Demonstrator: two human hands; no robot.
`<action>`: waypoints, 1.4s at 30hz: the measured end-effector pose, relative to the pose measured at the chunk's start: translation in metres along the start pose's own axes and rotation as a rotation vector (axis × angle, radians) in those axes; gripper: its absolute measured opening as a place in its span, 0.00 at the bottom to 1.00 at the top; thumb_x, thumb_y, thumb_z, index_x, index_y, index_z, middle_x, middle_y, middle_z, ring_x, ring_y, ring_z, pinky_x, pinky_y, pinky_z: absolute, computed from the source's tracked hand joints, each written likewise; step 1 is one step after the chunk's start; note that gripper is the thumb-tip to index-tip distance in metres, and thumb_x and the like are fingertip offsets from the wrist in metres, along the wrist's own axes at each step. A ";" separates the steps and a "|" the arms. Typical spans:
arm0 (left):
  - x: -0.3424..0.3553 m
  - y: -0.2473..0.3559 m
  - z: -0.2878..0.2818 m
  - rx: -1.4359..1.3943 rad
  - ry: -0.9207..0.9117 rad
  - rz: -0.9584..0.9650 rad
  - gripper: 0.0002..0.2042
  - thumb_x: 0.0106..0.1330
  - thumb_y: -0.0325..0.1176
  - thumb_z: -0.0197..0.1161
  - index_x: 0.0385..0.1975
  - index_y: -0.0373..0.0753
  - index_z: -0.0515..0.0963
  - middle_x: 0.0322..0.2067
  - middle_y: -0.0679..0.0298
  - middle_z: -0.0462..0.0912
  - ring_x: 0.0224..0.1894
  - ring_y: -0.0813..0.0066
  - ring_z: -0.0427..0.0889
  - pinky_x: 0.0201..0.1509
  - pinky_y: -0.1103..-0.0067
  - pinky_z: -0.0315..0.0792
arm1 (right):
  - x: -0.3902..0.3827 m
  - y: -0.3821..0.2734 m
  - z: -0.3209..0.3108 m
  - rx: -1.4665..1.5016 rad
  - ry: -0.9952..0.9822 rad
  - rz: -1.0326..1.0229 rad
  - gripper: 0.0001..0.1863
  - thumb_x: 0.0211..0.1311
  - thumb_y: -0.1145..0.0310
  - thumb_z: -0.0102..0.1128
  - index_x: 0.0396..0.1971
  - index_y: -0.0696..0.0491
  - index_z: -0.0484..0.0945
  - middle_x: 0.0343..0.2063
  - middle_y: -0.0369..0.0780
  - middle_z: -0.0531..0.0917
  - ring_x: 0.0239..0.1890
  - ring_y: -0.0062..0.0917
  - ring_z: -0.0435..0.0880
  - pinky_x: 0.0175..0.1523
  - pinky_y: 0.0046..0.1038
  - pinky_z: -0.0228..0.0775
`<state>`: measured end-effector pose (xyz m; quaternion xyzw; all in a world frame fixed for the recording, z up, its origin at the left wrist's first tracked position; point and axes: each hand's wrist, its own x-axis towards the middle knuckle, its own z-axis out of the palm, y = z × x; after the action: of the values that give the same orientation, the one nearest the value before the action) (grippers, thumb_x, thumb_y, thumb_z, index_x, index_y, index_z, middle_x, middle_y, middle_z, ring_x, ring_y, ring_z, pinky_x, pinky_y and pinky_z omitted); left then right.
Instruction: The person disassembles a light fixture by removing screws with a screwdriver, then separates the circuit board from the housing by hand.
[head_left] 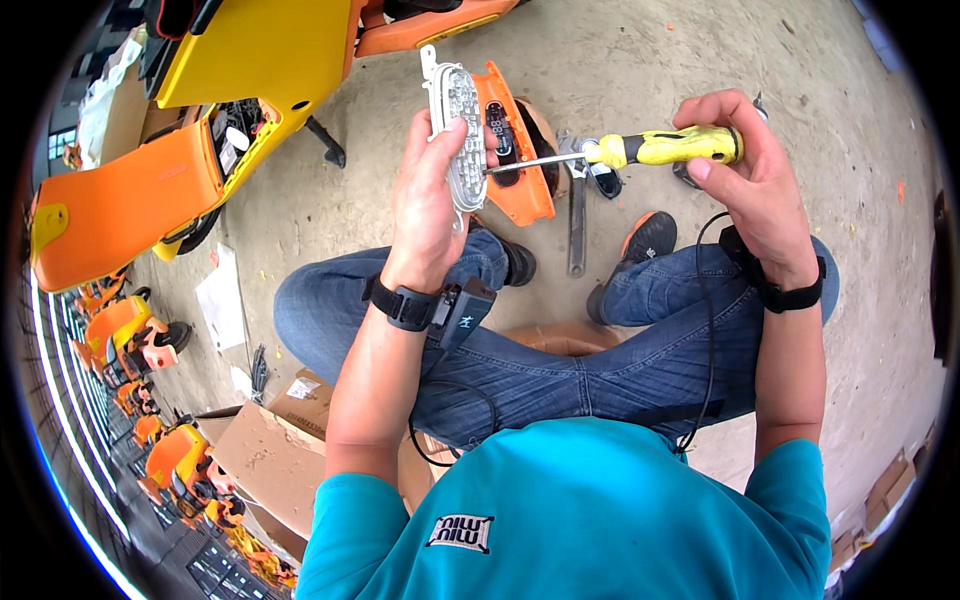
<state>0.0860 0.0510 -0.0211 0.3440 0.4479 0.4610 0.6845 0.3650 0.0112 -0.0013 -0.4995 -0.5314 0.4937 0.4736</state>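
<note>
My left hand (428,185) is closed around a long oval lamp unit (463,130) with a clear lens and pale mounting tabs at its ends. In my right hand (745,165) is a screwdriver (680,148) with a yellow and black handle, gripped at the handle's end between thumb and fingers. Its metal shaft points left, and the tip reaches the lamp unit's right edge; whether it touches cannot be made out. Behind the lamp unit, on the floor, lies an orange plastic panel (528,190) with a dark display (502,135) set in it.
An adjustable wrench (577,220) lies on the concrete floor beyond my knees. A yellow and orange scooter (270,60) stands at the upper left, its kickstand (326,143) down. Cardboard boxes (270,460) are by my left side. More orange vehicles (175,460) line the left.
</note>
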 end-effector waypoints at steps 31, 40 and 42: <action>0.001 -0.004 -0.011 -0.201 -0.071 -0.065 0.17 0.74 0.40 0.44 0.54 0.35 0.67 0.41 0.53 0.79 0.40 0.65 0.78 0.48 0.73 0.71 | -0.002 -0.028 -0.018 -0.016 -0.139 0.325 0.19 0.64 0.63 0.60 0.52 0.53 0.69 0.39 0.34 0.76 0.38 0.12 0.73 0.41 0.16 0.68; 0.002 -0.004 -0.007 -0.211 -0.105 -0.065 0.18 0.74 0.41 0.44 0.55 0.35 0.67 0.41 0.53 0.79 0.40 0.65 0.78 0.49 0.73 0.71 | -0.004 -0.019 -0.006 -0.074 -0.015 0.027 0.16 0.67 0.66 0.57 0.51 0.55 0.70 0.38 0.34 0.77 0.34 0.13 0.75 0.39 0.15 0.69; 0.002 -0.004 -0.010 -0.218 -0.104 -0.061 0.18 0.74 0.41 0.43 0.55 0.35 0.67 0.41 0.53 0.79 0.41 0.65 0.78 0.49 0.73 0.71 | -0.005 -0.027 -0.012 -0.029 -0.061 0.237 0.18 0.64 0.66 0.60 0.51 0.55 0.70 0.40 0.35 0.77 0.37 0.13 0.75 0.40 0.16 0.69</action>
<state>0.0785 0.0517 -0.0288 0.2770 0.3692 0.4674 0.7540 0.3751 0.0066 0.0264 -0.5504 -0.4897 0.5535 0.3884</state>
